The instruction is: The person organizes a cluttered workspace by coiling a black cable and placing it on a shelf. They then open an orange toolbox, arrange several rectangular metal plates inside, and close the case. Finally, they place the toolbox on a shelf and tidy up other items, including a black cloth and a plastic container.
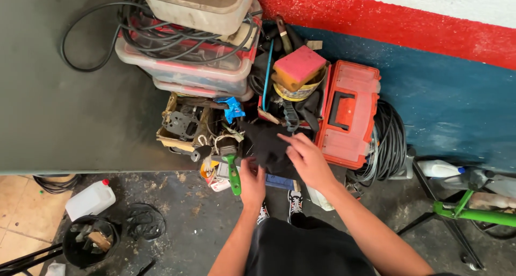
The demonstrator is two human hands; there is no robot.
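Observation:
Both my hands reach to the cluttered edge of a dark workbench (64, 104). My left hand (251, 180) rests by a green-handled tool (234, 175) and the lower edge of a black cloth (267, 141). My right hand (305, 156) lies on the black cloth with its fingers pinching the fabric. An orange tool case (349, 113) stands just right of that hand. A pink sponge (299, 64) sits on a round tin behind the cloth.
Stacked plastic bins (193, 45) wrapped in black cable fill the bench's back. A cardboard box of parts (183, 123) sits left of the cloth. Coiled cable (388, 141) hangs right. On the floor are a white jug (90, 199), a black bucket (86, 242) and a green stand (473, 214).

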